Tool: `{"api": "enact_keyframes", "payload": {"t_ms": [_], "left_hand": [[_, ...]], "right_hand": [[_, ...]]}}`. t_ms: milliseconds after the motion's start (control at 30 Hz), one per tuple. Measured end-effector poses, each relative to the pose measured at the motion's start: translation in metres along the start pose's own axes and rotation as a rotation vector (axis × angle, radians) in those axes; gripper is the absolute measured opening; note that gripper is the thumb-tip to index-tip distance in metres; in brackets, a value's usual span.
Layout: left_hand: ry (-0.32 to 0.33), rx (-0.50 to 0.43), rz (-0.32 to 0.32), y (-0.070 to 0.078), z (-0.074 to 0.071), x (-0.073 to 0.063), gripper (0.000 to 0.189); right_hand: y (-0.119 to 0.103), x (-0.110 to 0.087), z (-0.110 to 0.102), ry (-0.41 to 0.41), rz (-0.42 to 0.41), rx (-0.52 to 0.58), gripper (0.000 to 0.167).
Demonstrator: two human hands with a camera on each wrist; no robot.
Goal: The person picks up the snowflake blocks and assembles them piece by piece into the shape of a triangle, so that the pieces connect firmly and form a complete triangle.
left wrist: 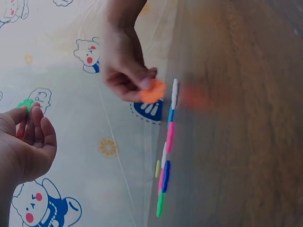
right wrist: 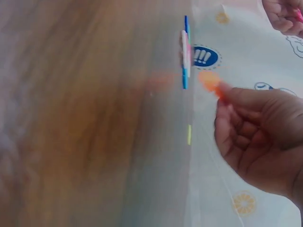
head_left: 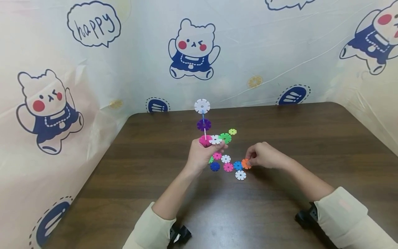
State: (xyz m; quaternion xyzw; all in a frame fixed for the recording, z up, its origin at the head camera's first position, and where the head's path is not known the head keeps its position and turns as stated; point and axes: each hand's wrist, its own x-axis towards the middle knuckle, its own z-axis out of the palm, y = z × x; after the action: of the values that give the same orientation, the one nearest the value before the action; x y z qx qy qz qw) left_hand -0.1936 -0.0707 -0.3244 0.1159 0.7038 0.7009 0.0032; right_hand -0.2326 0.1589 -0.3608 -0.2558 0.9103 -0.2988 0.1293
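Note:
My left hand pinches a joined piece of notched plastic discs, held above the table. In it I see a white disc at the top, a purple disc, a pink disc, another white one and a green disc. An orange disc is pinched between thumb and fingers of my right hand, just off the table. Loose discs lie flat near it: a light blue disc, a lower white disc, a pink one and a dark blue disc. My left hand partly hides a green one.
A small yellow disc lies apart on the brown wooden table, beyond the hands. Printed plastic sheeting hangs behind the table and along its sides. Black wrist devices sit at both sleeves.

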Motion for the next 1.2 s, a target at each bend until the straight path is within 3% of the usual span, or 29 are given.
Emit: {"api": "enact_keyframes", "payload": {"t_ms": [100, 333, 567, 833, 1200], "left_hand": [[0.002, 0.003, -0.005, -0.001, 0.0, 0.001, 0.019], [0.001, 0.021, -0.011, 0.0, 0.001, 0.001, 0.02], [-0.003, 0.046, 0.008, -0.001, 0.003, 0.001, 0.019], [-0.013, 0.064, -0.018, 0.0, 0.004, 0.0, 0.019], [-0.017, 0.028, -0.037, -0.006, 0.005, 0.001, 0.02]], "right_hand": [[-0.005, -0.003, -0.006, 0.073, -0.001, 0.124, 0.003], [-0.025, -0.012, -0.017, 0.254, -0.012, 0.514, 0.02], [-0.043, -0.019, -0.017, 0.33, 0.001, 0.844, 0.024], [-0.054, -0.023, -0.018, 0.304, 0.004, 0.946, 0.017], [-0.064, -0.022, -0.019, 0.241, 0.108, 1.028, 0.013]]}}
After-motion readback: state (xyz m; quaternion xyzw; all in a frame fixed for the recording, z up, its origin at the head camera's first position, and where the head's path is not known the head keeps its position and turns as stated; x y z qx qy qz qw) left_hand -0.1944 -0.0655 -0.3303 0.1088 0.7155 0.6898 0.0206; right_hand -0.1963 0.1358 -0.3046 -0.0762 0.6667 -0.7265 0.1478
